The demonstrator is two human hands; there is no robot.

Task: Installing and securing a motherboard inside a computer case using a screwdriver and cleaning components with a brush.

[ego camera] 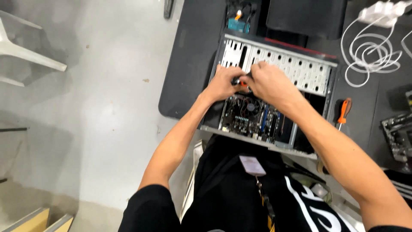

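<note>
An open computer case [317, 77] lies on a dark table, its motherboard [251, 116] and round cooler fan showing inside. My left hand [223, 82] and my right hand [270, 81] meet over the case's upper left part. Together they grip a small tool with an orange and black handle [241, 81], mostly hidden by the fingers. Both hands are closed around it.
An orange-handled screwdriver [343, 112] lies right of the case. A coiled white cable [369, 53] with a power strip sits at the far right. Another circuit board [397, 133] lies at the right edge. A white chair [25, 51] stands on the grey floor at left.
</note>
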